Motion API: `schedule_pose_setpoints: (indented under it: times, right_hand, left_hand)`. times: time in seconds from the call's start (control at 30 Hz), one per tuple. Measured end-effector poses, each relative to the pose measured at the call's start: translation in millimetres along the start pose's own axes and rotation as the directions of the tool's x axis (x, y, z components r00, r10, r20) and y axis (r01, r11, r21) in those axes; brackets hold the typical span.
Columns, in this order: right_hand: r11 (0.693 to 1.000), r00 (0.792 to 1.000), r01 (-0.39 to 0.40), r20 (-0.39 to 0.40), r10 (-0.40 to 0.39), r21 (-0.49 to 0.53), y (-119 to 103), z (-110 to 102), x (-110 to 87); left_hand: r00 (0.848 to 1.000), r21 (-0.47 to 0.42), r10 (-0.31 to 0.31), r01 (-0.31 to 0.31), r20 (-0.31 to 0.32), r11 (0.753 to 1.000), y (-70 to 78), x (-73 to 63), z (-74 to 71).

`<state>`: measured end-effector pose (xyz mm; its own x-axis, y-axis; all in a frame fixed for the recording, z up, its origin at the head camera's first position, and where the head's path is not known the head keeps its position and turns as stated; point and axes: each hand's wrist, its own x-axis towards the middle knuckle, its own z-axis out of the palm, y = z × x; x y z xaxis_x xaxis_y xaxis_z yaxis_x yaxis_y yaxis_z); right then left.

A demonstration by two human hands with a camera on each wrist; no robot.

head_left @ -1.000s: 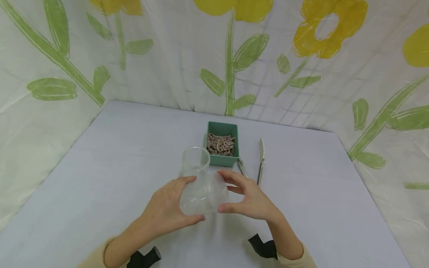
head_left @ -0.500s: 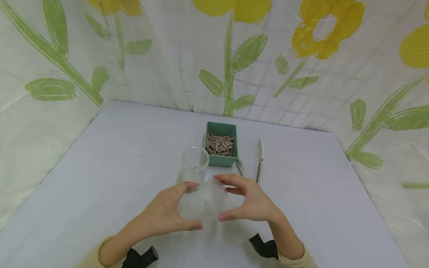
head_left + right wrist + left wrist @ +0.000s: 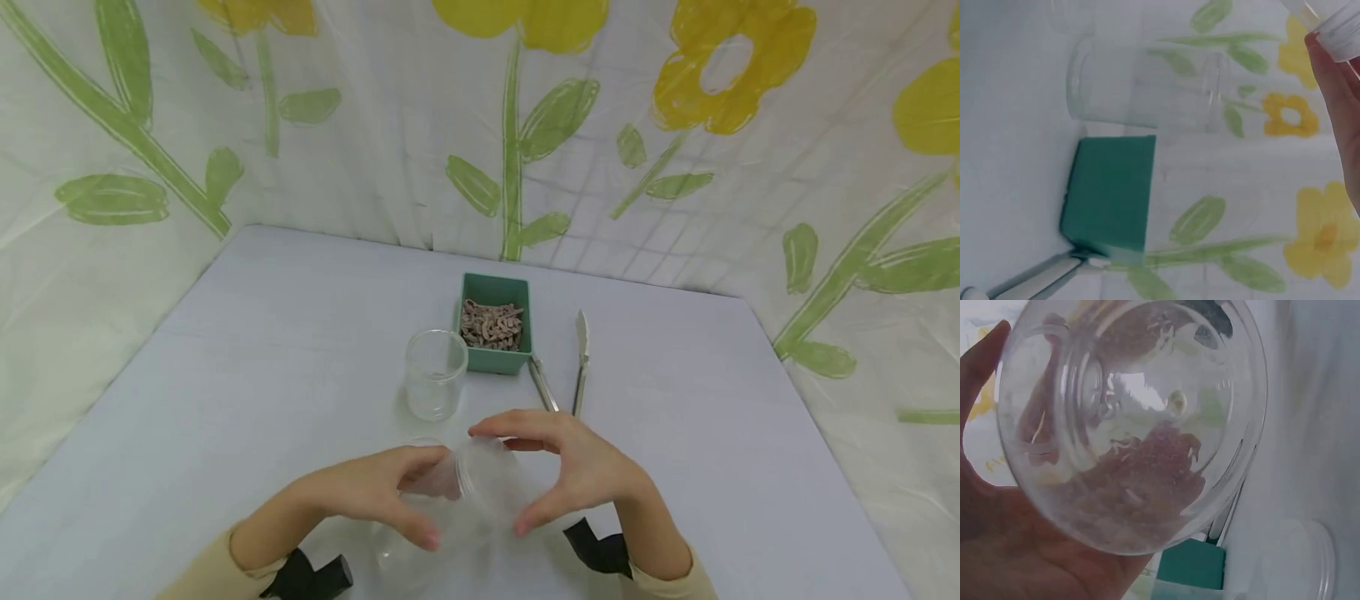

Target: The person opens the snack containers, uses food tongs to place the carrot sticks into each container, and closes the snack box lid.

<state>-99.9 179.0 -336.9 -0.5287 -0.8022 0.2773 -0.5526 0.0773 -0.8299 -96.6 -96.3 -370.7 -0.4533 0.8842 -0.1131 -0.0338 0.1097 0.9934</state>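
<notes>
My left hand grips a clear jar between thumb and fingers, low over the near part of the table. In the left wrist view, the round base of the jar faces the camera, and fingers show pink through it. My right hand holds the jar's right end, fingers above and thumb below. The right wrist view catches the ridged end at a fingertip. A clear glass stands upright beyond the hands. Behind my left hand shows the curved edge of another clear thing.
A green box of brown curled pieces stands past the glass. Metal tongs lie spread open to its right, their near end hidden by my right hand. A white table lies under all this, with a flower-painted sheet behind.
Both hands and the jar have come nearer to me, down in the head view, and the jar has tilted. The standing glass now shows in full.
</notes>
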Motion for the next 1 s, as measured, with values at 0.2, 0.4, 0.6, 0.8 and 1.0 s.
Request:
schedule_pose_setpoints:
  times: [0.2, 0.4, 0.6, 0.8, 1.0]
  right_hand:
    - [0.999, 0.995, 0.038, 0.09, -0.039, 0.012, 0.7, -2.6, -1.0]
    - [0.997, 0.987, 0.077, 0.139, -0.079, 0.024, 0.6, -7.6, -5.4]
    - [0.997, 0.984, 0.073, 0.161, -0.073, 0.004, -1.5, -13.2, -7.8]
    - [0.994, 0.982, 0.099, 0.159, -0.107, 0.056, -3.6, -21.4, -13.8]
    - [0.984, 0.99, 0.138, 0.003, -0.139, 0.109, -6.7, -32.4, -21.2]
  left_hand:
    - [0.984, -0.188, 0.035, -0.002, 0.176, 0.982, -9.9, 8.5, 1.0]
    - [0.958, -0.274, 0.043, 0.038, 0.283, 0.961, -12.6, 19.4, 3.1]
    - [0.946, -0.302, 0.014, 0.089, 0.323, 0.949, -13.1, 28.7, 4.0]
    - [0.916, -0.318, -0.012, 0.151, 0.4, 0.936, -16.8, 35.1, 5.4]
    - [0.951, -0.258, 0.055, 0.027, 0.306, 0.966, -18.3, 40.4, 3.8]
